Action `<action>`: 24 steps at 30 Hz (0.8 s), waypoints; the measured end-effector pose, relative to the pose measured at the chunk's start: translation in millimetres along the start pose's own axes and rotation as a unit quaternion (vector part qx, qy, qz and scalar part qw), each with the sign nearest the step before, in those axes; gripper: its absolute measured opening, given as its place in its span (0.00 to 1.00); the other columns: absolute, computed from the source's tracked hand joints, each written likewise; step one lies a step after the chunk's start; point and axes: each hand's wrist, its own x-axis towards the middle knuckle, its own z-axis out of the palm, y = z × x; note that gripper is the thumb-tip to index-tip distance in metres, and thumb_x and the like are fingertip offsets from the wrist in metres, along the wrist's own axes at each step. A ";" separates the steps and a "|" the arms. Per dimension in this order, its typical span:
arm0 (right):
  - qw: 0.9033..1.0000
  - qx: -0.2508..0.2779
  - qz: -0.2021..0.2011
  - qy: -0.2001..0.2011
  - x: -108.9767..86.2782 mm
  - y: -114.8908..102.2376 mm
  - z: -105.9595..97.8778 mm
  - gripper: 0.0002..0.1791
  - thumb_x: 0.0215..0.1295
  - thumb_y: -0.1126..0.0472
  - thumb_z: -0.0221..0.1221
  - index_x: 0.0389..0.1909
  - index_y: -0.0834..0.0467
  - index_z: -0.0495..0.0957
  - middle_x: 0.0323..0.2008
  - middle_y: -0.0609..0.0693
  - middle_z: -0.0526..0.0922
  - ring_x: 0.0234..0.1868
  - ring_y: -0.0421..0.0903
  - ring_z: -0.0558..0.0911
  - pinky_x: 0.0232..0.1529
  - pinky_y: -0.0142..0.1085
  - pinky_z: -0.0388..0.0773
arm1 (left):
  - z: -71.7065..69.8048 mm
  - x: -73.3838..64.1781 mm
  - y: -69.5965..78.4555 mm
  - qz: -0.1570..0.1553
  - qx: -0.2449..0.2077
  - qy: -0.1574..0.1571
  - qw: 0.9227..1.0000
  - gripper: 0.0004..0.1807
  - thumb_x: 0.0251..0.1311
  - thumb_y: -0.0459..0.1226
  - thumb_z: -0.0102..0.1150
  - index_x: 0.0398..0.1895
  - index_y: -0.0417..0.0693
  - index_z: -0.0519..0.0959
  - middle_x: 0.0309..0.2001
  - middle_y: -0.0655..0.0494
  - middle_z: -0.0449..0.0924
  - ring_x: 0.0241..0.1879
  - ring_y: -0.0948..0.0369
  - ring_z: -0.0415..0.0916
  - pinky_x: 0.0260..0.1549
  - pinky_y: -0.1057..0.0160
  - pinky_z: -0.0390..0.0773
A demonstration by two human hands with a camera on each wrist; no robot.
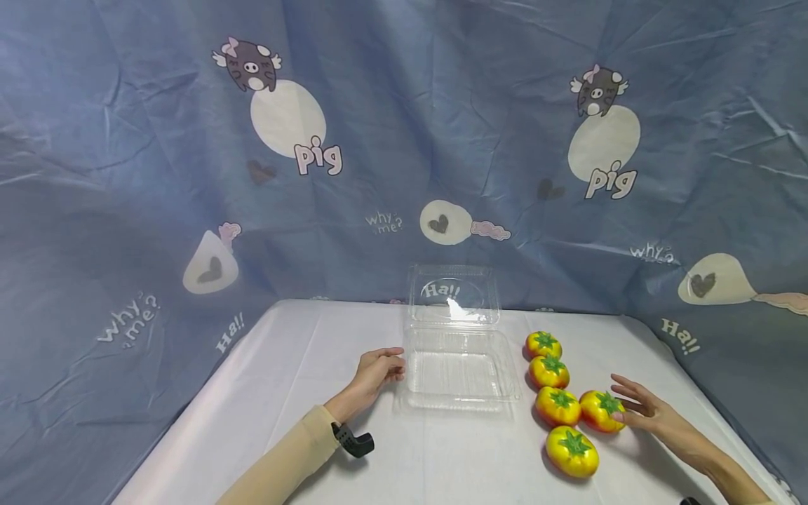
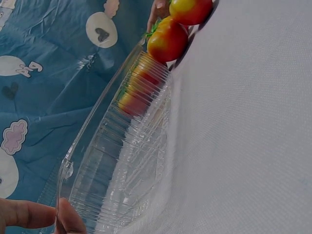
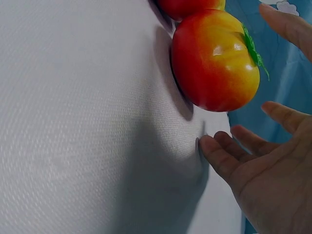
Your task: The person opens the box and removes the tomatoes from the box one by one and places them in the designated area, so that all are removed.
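Note:
A clear plastic clamshell box point(image 1: 451, 372) stands on the table with its lid point(image 1: 454, 298) raised at the back. My left hand point(image 1: 379, 372) is at its left side; in the left wrist view a fingertip point(image 2: 31, 213) and another digit pinch the rim from both sides. Several red-and-yellow toy tomatoes with green leafy tops lie right of the box. Over the rightmost tomato point(image 1: 600, 410) is my right hand point(image 1: 650, 414), fingers spread and thumb overlapping its right side. In the right wrist view that hand point(image 3: 263, 165) is apart from the nearest tomato point(image 3: 217, 61), palm bare.
Other tomatoes form a rough column: a back one point(image 1: 543, 345), a second point(image 1: 548, 372), a third point(image 1: 558, 406) and a front one point(image 1: 571, 452). A white cloth point(image 1: 303, 351) covers the table. Behind it hangs a blue printed curtain point(image 1: 379, 105).

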 end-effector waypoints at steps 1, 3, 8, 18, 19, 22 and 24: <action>1.000 0.001 -0.001 -0.001 -0.2 0.2 -0.3 0.44 0.69 0.51 0.54 0.76 0.58 0.38 0.73 0.71 0.45 0.70 0.75 0.51 0.58 0.69 0.61 | 0.0 0.3 -0.1 0.000 0.000 -0.001 1.000 0.24 0.55 0.28 0.56 0.57 0.27 0.72 0.32 0.50 0.77 0.28 0.63 0.76 0.29 0.70 0.80; 1.000 0.002 -0.004 -0.003 -0.3 0.8 -0.8 0.44 0.69 0.52 0.53 0.76 0.58 0.39 0.73 0.71 0.45 0.70 0.75 0.51 0.58 0.69 0.61 | -0.3 0.1 -0.5 0.000 0.002 -0.002 1.000 0.24 0.55 0.28 0.56 0.57 0.26 0.71 0.32 0.49 0.77 0.28 0.63 0.76 0.29 0.70 0.80; 1.000 -0.006 -0.017 0.002 0.3 0.9 -2.8 0.42 0.70 0.52 0.52 0.76 0.58 0.39 0.72 0.71 0.48 0.70 0.74 0.52 0.58 0.69 0.63 | -1.3 0.0 -1.5 -0.002 0.006 0.001 1.000 0.24 0.55 0.28 0.56 0.57 0.27 0.72 0.32 0.50 0.77 0.29 0.63 0.76 0.30 0.69 0.80; 0.998 -0.039 -0.036 0.016 7.2 -11.7 -6.3 0.40 0.72 0.51 0.50 0.76 0.58 0.41 0.71 0.72 0.53 0.68 0.72 0.58 0.59 0.65 0.66 | -1.6 -5.7 1.9 -0.009 -0.015 0.010 1.000 0.25 0.59 0.32 0.51 0.59 0.25 0.69 0.34 0.49 0.77 0.30 0.61 0.77 0.32 0.65 0.82; 0.998 -0.041 -0.035 0.016 8.4 -13.6 -7.0 0.40 0.72 0.50 0.50 0.76 0.57 0.40 0.71 0.72 0.52 0.68 0.72 0.58 0.59 0.65 0.66 | -1.8 -6.6 2.6 -0.010 -0.017 0.012 1.000 0.26 0.61 0.33 0.50 0.60 0.25 0.68 0.35 0.48 0.77 0.31 0.60 0.77 0.33 0.65 0.82; 0.998 -0.048 -0.043 0.016 11.4 -19.4 -9.6 0.40 0.73 0.51 0.49 0.77 0.57 0.39 0.71 0.73 0.51 0.68 0.74 0.57 0.58 0.67 0.65 | -2.7 -7.9 3.2 -0.014 -0.015 0.016 1.000 0.26 0.63 0.37 0.52 0.59 0.25 0.69 0.36 0.48 0.77 0.31 0.60 0.78 0.33 0.64 0.83; 0.997 -0.052 -0.046 0.019 13.0 -23.9 -11.1 0.40 0.73 0.50 0.49 0.77 0.56 0.40 0.71 0.72 0.51 0.68 0.74 0.56 0.58 0.67 0.65 | -3.6 -7.6 2.9 -0.019 -0.013 0.018 1.000 0.26 0.63 0.38 0.53 0.59 0.26 0.69 0.37 0.47 0.78 0.31 0.60 0.78 0.33 0.64 0.82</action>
